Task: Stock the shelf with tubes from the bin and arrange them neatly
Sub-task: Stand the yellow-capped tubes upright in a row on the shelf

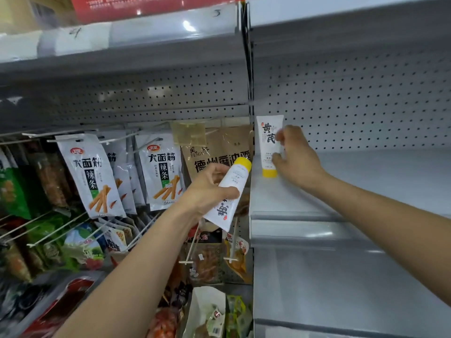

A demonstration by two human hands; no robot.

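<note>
Your right hand [296, 158] pinches the upright tube [268, 140], cap down, at the shelf's [366, 181] left edge; left hand [207, 189] grips the slanted tube [231, 191], cap up.

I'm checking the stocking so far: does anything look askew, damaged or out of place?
Nothing stands out. The shelved tube stands upright on its yellow cap, held by the right hand. The left hand holds a second tube tilted, cap up, not yet shelved.

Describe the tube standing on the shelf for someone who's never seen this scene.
Look at the grey shelf on the right. At its left end a white tube stands on its yellow cap, gripped by the right hand. The other tube is tilted, cap up, in the left hand, off the shelf.
</note>
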